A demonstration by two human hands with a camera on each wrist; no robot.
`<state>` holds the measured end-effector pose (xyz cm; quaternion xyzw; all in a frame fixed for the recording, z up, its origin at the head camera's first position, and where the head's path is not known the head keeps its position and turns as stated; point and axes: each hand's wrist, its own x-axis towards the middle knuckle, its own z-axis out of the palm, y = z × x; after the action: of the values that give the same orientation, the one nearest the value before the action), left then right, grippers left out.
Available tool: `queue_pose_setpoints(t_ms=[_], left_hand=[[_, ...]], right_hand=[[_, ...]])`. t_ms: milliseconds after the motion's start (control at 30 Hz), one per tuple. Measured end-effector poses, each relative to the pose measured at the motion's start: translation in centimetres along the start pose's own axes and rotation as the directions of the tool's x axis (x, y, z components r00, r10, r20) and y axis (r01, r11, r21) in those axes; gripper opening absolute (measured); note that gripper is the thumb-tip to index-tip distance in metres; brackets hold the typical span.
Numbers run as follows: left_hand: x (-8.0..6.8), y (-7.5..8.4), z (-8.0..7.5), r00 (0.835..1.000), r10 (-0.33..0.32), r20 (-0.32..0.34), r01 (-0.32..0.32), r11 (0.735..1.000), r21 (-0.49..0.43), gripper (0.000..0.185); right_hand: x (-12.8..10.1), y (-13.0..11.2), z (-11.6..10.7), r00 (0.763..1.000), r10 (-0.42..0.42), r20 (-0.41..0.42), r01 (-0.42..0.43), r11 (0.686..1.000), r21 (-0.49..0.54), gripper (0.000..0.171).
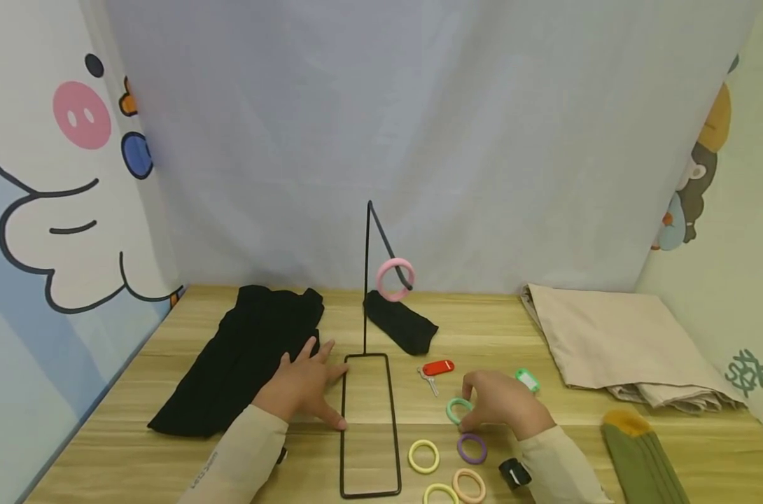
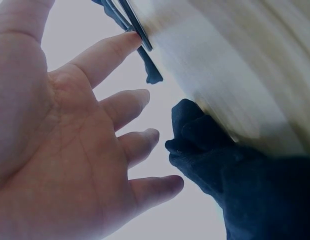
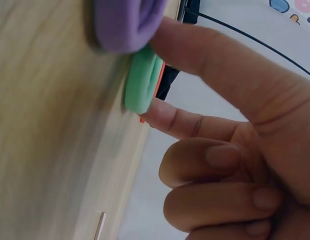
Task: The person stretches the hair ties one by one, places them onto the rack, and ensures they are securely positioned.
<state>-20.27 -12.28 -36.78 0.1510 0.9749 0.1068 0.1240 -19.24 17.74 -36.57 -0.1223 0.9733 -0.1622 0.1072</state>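
Right hand (image 1: 502, 401) pinches green ring (image 1: 449, 411), thumb to forefinger; left hand (image 1: 304, 386) spread wide, touching black stand (image 1: 393, 420).

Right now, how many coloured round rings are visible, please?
6: pink ring on black wire stand; green ring at right hand; purple ring below; yellow ring left of purple; peach ring, second yellow ring nearest. More may be hidden.

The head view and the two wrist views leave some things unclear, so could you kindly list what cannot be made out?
Head view: the bottom edge cuts off the lower yellow ring and the olive sock.
Head view: the right hand hides its own curled fingers.
Head view: any writing on the green tag is too small.
Right wrist: the purple ring hides part of the green ring.
Left wrist: the top edge cuts off the left hand's thumb.
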Motion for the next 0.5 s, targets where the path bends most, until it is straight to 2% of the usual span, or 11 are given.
queue_pose_setpoints(t_ms=[233, 500], left_hand=[[0.00, -0.03, 0.05, 1.000, -0.002, 0.000, 0.002, 1.000, 0.001, 0.092], [0.18, -0.09, 0.21, 1.000, 0.000, -0.004, 0.000, 1.000, 0.018, 0.093]], right_hand=[[0.04, -0.36, 0.09, 1.000, -0.001, 0.020, 0.001, 1.000, 0.007, 0.030], [0.11, -0.31, 0.13, 1.000, -0.027, 0.011, 0.027, 0.999, -0.037, 0.023]])
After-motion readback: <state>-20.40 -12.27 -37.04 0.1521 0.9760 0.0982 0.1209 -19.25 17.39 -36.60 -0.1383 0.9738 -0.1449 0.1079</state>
